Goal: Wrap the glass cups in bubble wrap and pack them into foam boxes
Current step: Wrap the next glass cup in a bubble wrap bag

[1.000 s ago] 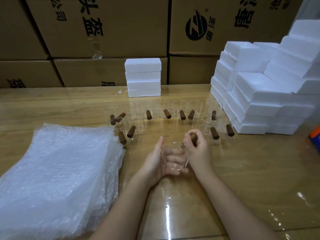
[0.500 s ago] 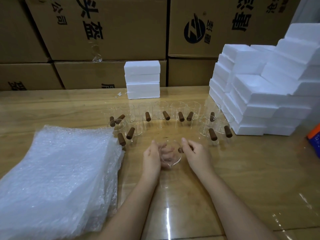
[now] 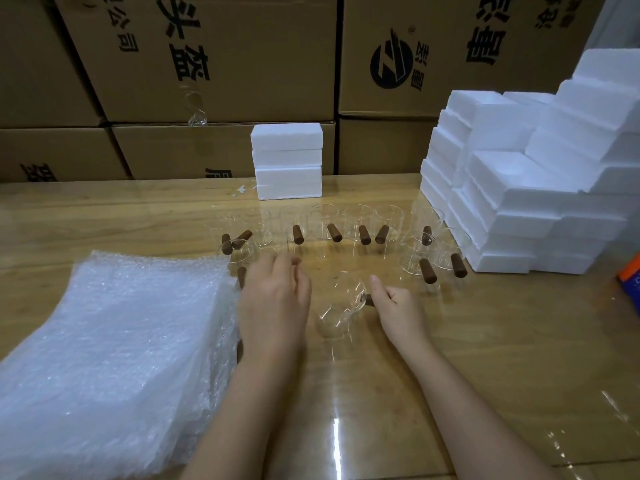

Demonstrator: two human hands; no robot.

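A thick stack of bubble wrap (image 3: 104,358) fills the near left of a wooden table (image 3: 485,341), its right edge running up against the person's left forearm. The left hand (image 3: 273,306) hangs palm down beside that edge, fingers loosely spread and slightly curled, gripping nothing; whether the palm touches the table or floats just above it cannot be told. Its fingertips point away from the body toward a row of glass cups (image 3: 325,221) with brown wooden handles, standing in an arc across the middle of the table. One brown handle (image 3: 241,277) peeks out just left of the hand's knuckles.

Just right of the left hand, apart from it, a single glass cup (image 3: 341,306) lies tilted on its side on the tabletop, its open mouth turned toward the camera and its handle to the right. The right hand (image 3: 398,306) is closed around that handle, thumb extended along the cup's rim side, fingers folded under. Both forearms reach in from the bottom edge, bare, converging toward the cup.

Behind the row of cups, a small stack of white foam boxes (image 3: 287,164) sits against a wall of brown cardboard cartons (image 3: 207,64) printed with black characters. Farther right, a much larger pile of foam boxes (image 3: 519,188) climbs in steps toward the frame's edge. An orange and blue object (image 3: 630,282) is cut off at the far right.
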